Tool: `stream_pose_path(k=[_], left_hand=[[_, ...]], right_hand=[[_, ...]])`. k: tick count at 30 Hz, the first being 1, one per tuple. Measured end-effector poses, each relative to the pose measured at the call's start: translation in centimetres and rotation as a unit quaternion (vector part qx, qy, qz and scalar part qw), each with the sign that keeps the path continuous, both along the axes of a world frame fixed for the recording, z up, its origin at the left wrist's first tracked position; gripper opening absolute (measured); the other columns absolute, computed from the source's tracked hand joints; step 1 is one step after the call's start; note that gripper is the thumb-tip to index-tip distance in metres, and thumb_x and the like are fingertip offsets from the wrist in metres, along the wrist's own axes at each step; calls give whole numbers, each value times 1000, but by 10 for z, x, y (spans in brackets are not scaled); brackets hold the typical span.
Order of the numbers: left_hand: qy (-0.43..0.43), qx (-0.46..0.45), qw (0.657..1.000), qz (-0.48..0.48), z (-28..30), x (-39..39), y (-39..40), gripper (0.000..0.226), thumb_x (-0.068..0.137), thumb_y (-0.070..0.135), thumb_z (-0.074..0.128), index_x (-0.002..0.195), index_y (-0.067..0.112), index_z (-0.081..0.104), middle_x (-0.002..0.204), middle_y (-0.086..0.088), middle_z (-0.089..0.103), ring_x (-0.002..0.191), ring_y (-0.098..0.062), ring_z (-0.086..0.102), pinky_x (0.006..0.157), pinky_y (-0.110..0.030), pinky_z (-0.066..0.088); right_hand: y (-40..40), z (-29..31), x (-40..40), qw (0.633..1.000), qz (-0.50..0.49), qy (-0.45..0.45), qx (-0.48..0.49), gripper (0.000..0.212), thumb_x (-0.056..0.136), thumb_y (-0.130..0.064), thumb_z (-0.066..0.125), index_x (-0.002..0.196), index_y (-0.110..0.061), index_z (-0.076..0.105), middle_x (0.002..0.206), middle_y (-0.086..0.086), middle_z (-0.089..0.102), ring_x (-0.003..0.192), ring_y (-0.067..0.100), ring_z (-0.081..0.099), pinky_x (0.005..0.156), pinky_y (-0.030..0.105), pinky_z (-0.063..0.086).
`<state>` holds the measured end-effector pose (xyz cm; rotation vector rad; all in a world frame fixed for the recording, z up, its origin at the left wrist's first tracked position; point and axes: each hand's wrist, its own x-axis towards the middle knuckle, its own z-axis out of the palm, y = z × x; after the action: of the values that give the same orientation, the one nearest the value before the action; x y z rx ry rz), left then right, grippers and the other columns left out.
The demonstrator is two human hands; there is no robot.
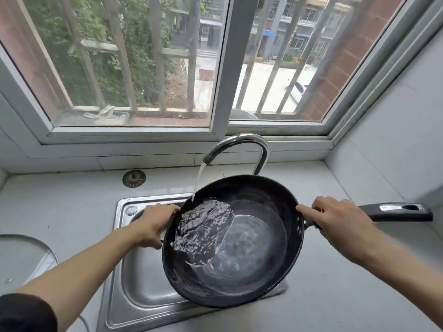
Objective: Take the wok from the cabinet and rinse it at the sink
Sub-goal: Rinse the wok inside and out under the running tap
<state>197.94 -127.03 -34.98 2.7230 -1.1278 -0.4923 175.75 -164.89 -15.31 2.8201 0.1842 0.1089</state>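
Note:
A black wok (251,255) is held over the steel sink (141,279), tilted slightly. Water runs from the curved chrome faucet (239,144) onto the wok's left inner side and pools and swirls there. My left hand (153,224) grips the small helper handle on the wok's left rim. My right hand (340,219) grips the base of the long black handle (402,212), which points right, with the index finger stretched along the rim.
Grey countertop (335,295) surrounds the sink. A round sink strainer (134,178) lies on the counter behind the sink. A window with bars (215,68) rises behind the faucet. A tiled wall (395,140) stands at right. A grey appliance lid (21,255) shows at left.

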Motion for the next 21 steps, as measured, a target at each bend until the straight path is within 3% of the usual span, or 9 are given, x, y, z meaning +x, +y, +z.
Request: stream_pose_path(k=[6,10,16,21], left_hand=[[-26,-47,998,21,-10,3,-11,105,52,47,79,142,30,28,135,7,45,126,-21,42,101,-35,34],[-34,-77,996,22,-16,0,-23,98,60,45,76,143,25,30,136,3,46,128,-24,42,103,-38,32],[-49,-123,991,27,-22,2,-34,91,59,51,77,137,22,40,130,0,52,122,-28,47,99,-41,36],[-78,-124,989,35,-22,4,-36,91,59,42,81,137,15,42,130,-5,52,122,-29,47,98,-43,36]], right_hand=[[12,2,-13,1000,-27,-7,-7,70,51,12,74,111,-23,65,75,-3,51,59,23,50,49,31,34],[22,7,-15,999,-38,-22,-32,81,39,18,72,111,-18,67,75,0,52,58,25,49,50,29,32],[29,6,-23,997,-60,-24,-46,87,37,20,71,117,-15,65,77,2,51,61,28,50,51,33,33],[30,-6,-29,996,-82,-23,-36,89,39,18,71,121,-16,64,80,2,52,64,28,52,53,32,30]])
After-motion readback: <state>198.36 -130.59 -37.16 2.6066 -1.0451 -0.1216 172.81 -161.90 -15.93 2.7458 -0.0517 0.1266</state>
